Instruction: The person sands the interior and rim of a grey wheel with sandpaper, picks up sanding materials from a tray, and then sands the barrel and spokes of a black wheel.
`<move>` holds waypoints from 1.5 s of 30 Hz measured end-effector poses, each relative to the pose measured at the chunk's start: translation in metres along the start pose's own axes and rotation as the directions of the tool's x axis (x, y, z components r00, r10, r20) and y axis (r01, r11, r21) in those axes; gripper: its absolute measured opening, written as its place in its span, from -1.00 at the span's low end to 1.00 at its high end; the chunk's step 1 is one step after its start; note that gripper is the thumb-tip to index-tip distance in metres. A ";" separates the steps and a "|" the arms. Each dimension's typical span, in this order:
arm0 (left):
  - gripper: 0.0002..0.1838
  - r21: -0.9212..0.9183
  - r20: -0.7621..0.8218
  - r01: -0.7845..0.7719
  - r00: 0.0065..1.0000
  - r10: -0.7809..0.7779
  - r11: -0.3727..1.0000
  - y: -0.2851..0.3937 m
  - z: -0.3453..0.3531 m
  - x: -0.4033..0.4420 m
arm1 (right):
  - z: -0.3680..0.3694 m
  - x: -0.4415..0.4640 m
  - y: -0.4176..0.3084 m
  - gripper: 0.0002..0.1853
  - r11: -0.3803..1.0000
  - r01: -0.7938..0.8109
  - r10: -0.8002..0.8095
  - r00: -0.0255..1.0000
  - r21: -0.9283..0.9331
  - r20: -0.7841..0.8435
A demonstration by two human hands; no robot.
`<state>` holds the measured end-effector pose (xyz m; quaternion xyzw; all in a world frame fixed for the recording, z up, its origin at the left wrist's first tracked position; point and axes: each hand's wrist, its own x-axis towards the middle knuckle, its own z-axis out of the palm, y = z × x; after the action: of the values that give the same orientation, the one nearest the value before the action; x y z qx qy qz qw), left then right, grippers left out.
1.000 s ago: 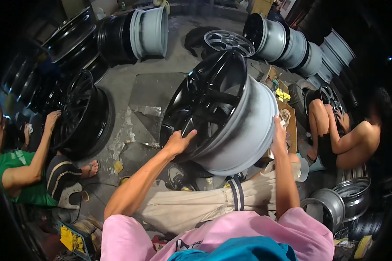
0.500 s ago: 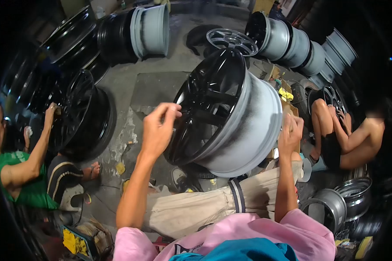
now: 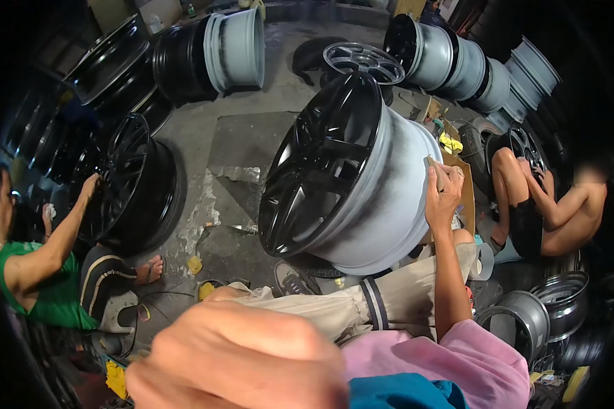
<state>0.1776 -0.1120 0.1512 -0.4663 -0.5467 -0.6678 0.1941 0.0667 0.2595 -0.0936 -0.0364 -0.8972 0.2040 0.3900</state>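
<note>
In front of me a car wheel rim [image 3: 382,204] stands tilted, its spoked face glossy black and its barrel pale grey with dark overspray. My right hand [image 3: 445,194] is at the barrel's right edge, fingers closed round a small tan pad [image 3: 435,169]. My left hand [image 3: 239,354] is very close to the camera, large and partly blurred, away from the rim. Its fingers are curled in, and whatever they may hold is hidden.
At left a person in a green top [image 3: 44,273] reaches to a black rim [image 3: 133,184]. Another person [image 3: 559,211] sits at right with a rim [image 3: 525,150]. More grey rims [image 3: 430,58] line the back. Bare metal rims [image 3: 515,324] lie at lower right.
My left hand has left the rim's black face and come down and back, close to the camera. The right hand has shifted slightly left and up along the barrel edge.
</note>
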 end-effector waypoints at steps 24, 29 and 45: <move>-0.29 0.401 0.038 0.774 0.521 -0.853 0.491 -0.205 -0.004 -0.100 | 0.094 0.124 -0.023 -0.52 0.952 -0.064 -0.086 0.884 0.299 0.460; -0.11 0.076 0.133 0.878 0.461 -0.878 0.472 -0.221 0.002 -0.120 | 0.015 -0.082 -0.082 -0.56 0.875 0.478 -0.480 0.842 0.074 0.245; -0.35 0.184 0.006 0.835 0.526 -0.850 0.518 -0.200 0.008 -0.120 | 0.031 0.025 -0.041 -0.52 0.969 0.153 -0.192 0.961 0.195 0.197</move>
<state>0.0858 -0.0696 -0.0595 -0.1571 -0.7637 -0.6095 -0.1435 0.0314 0.2175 -0.0798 0.0993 -0.9120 0.2509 0.3089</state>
